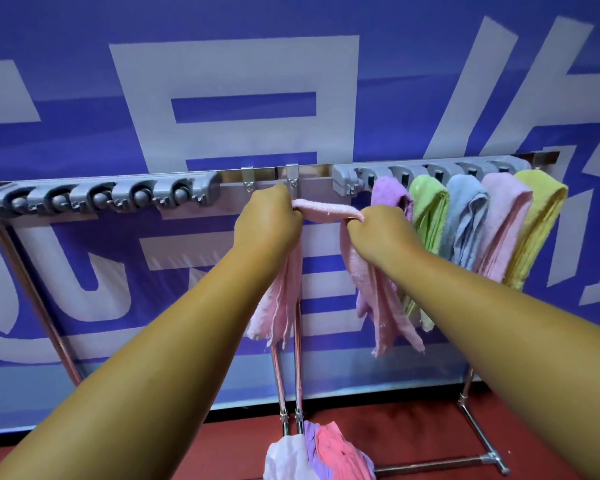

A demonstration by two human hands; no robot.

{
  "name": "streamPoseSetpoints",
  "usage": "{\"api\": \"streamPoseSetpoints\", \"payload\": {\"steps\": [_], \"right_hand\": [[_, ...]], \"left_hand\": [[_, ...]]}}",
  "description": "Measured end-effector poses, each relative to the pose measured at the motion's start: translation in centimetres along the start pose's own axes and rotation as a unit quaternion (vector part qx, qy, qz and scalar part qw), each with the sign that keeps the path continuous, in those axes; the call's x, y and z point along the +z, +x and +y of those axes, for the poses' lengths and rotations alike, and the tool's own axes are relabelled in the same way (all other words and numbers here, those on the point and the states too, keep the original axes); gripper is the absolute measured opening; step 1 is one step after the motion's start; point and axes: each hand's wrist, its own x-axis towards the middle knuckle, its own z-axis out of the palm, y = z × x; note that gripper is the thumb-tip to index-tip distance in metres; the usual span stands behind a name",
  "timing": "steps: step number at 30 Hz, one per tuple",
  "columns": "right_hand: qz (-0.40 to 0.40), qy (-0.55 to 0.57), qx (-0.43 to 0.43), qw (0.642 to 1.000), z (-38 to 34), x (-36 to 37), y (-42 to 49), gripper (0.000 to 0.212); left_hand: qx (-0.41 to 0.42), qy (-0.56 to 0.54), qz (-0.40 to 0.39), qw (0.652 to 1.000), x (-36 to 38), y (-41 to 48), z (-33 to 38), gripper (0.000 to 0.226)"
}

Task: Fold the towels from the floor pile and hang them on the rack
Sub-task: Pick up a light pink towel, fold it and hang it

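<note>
Both my hands hold a folded pink towel stretched between them just below the middle of the rack. My left hand grips its left part and my right hand grips its right part; both ends hang down under my fists. On the rack's right grey clip holder hang several folded towels: purple, green, blue, pink and yellow. The floor pile of white, purple and pink towels lies at the rack's foot.
The left grey clip holder holds no towels. Two metal hooks sit in the middle of the rail. Steel rack legs stand on the red floor. A blue banner with white characters fills the wall behind.
</note>
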Motion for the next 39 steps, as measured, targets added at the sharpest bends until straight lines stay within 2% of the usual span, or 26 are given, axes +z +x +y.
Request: {"api": "streamPoseSetpoints", "payload": {"steps": [5,9,14,19,25,28,30,34,37,39], "right_hand": [[0.058,0.024,0.024,0.998,-0.3,-1.7,3.9,0.015],[0.092,0.038,0.053,0.994,-0.3,-3.0,6.4,0.027],[0.126,0.049,0.073,0.988,-0.1,-3.9,8.5,0.021],[0.114,0.022,0.077,0.99,0.6,-3.1,9.1,0.016],[0.043,0.008,0.065,0.997,1.5,-0.4,8.6,0.017],[0.046,0.023,0.062,0.997,1.9,0.7,8.6,0.007],[0.052,0.022,0.061,0.997,2.2,1.2,8.7,0.01],[0.047,0.026,0.066,0.996,2.6,1.5,8.9,0.021],[0.005,-0.017,0.08,0.997,2.8,1.6,8.8,0.012],[0.019,-0.021,0.066,0.997,3.3,2.2,8.3,0.016]], "left_hand": [[0.013,-0.011,0.001,1.0,0.8,3.6,1.6,0.006],[0.023,-0.016,0.012,1.0,1.0,6.2,3.3,0.012],[0.028,-0.008,0.016,0.999,1.1,8.2,5.5,0.01],[0.024,0.008,-0.002,1.0,2.4,8.7,5.9,0.007],[0.014,0.033,-0.04,0.999,5.2,7.1,3.2,0.012],[0.017,0.041,-0.068,0.997,6.4,5.8,2.4,0.002],[0.035,0.05,-0.082,0.995,7.1,5.1,2.4,0.007],[0.065,0.038,-0.07,0.995,9.2,4.2,2.7,0.006],[0.075,0.021,-0.066,0.995,10.3,3.8,3.2,0.009],[0.075,0.01,-0.071,0.995,10.6,3.6,3.5,0.01]]}}
